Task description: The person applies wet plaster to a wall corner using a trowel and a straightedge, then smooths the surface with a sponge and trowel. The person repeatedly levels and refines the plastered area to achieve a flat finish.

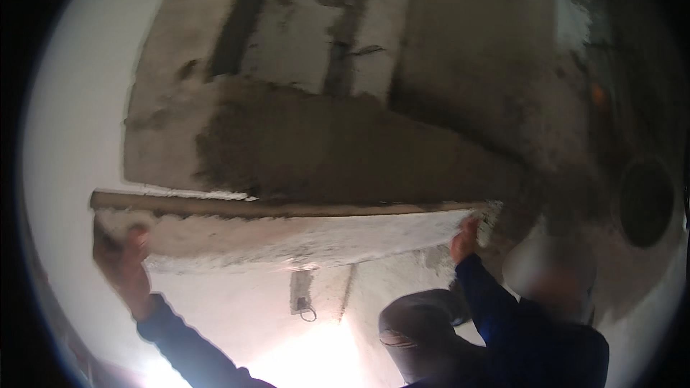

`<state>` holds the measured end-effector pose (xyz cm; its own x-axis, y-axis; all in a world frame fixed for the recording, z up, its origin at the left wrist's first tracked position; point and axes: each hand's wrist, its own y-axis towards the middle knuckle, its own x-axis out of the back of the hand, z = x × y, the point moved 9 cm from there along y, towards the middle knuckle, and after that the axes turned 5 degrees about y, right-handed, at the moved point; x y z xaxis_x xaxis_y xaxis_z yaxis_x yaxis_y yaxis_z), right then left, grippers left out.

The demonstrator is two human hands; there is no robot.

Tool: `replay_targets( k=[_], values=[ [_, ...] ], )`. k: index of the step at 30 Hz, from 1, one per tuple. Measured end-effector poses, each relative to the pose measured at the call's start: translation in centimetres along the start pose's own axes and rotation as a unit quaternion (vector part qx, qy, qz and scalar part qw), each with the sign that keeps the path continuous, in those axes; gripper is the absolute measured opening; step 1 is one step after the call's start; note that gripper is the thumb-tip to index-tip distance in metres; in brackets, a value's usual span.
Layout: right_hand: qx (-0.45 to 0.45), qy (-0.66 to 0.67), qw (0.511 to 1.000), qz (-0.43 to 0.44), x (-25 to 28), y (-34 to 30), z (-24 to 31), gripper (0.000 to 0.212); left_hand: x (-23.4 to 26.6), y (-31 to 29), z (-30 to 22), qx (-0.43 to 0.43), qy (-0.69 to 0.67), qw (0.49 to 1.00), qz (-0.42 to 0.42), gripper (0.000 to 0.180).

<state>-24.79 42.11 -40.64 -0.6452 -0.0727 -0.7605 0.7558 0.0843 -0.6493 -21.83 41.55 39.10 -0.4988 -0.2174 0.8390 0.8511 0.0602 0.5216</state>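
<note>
A long, straight board [309, 233], pale and streaked with white, stretches across the middle of the view below a rough grey surface. Along its upper side runs a dark, narrow edge. My left hand [133, 269], somewhat blurred, is closed around its left end, the navy sleeve rising from the lower edge. Near the other end, my right hand [464, 238] grips the board with bent fingers. The right sleeve overlaps a dark-clothed person, so the line between the two is hard to make out. The board seems narrower toward the right.
A person in a pale helmet [550, 262] is close by at the lower right. Beside them a grey cloth-covered bent shape [420, 327] has a torn patch. Above lies patchy plaster [345, 144]. A cable loop [307, 312] hangs at the bottom, near glaring light. A dark oval [645, 202] shows far right.
</note>
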Motion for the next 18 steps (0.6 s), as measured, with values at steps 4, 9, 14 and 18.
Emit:
replay_targets(
  k=[4, 9, 14, 18],
  values=[
    [0.032, -0.039, 0.993, 0.104, -2.0, -0.6, 1.1, 0.062, 0.9, 0.1, 2.2, -0.006, -0.011, 1.000, -0.006, 0.066],
    [0.021, 0.003, 0.990, 0.141, -5.1, -1.8, 2.8, 0.063, 2.5, 0.0, 3.5, -0.012, 0.027, 0.999, -0.037, 0.073],
    [-0.024, -0.014, 0.994, 0.102, -4.7, -1.9, 1.9, 0.097, 3.4, -0.4, 3.4, -0.011, 0.065, 0.998, -0.013, 0.075],
    [0.014, 0.000, 0.994, 0.107, -2.1, -0.6, 0.4, 0.053, 4.5, -0.7, 3.9, -0.010, 0.041, 0.998, -0.050, 0.076]
  ],
)
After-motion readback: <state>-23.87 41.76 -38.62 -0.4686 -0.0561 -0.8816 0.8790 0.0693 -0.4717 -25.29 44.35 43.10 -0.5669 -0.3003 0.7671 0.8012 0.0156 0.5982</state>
